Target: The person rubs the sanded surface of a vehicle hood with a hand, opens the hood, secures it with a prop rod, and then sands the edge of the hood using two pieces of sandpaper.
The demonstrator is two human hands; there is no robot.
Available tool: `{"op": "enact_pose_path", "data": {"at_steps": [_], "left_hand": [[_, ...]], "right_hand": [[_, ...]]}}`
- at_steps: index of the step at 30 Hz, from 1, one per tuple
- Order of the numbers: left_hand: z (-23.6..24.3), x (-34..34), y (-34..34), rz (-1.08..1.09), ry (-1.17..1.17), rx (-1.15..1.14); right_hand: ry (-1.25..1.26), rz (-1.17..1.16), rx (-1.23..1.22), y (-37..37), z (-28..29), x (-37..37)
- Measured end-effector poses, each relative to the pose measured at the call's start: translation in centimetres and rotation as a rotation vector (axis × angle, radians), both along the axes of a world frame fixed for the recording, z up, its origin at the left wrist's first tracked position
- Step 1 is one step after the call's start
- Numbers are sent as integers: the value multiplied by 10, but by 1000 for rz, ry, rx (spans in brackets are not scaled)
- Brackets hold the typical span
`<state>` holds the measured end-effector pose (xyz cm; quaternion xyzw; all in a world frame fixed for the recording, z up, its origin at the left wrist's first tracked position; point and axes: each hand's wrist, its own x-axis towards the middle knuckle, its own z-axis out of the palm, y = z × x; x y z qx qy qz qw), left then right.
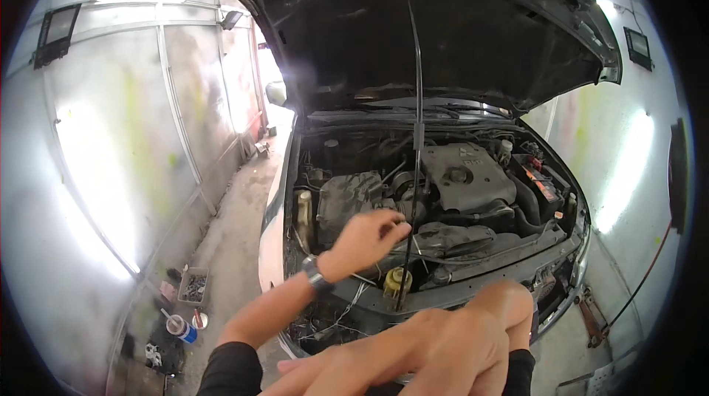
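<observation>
My left hand (365,241), with a watch (317,273) on its wrist, reaches over the front of a car's engine bay. Its fingers are curled together close beside the thin hood prop rod (417,100); what they hold, if anything, is hidden. Close up at the bottom, my right hand (443,340) shows its back, the wrist bent and the fingers stretched leftward; nothing shows in it. Beyond my left hand lie a dusty black air filter housing (347,195) and the engine cover (476,174). A yellowish reservoir (396,284) sits just behind the front edge.
The raised hood (354,34) hangs over the bay. On the floor at left stand a box of small parts (193,287) and a blue-and-white can (181,328). A battery (543,188) sits at the bay's right, and a rusty metal tool (592,318) leans by the right wall.
</observation>
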<state>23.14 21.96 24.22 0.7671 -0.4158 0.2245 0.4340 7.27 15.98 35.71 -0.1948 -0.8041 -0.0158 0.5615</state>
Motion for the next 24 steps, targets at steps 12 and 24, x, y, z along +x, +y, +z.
{"op": "enact_pose_path", "data": {"at_steps": [12,24], "left_hand": [[307,65,101,444,-1202,-242],[413,89,52,558,-1279,-73]], "right_hand": [[597,-1104,-335,-140,-118,-5],[1237,-1422,-271,-156,-190,-21]]}}
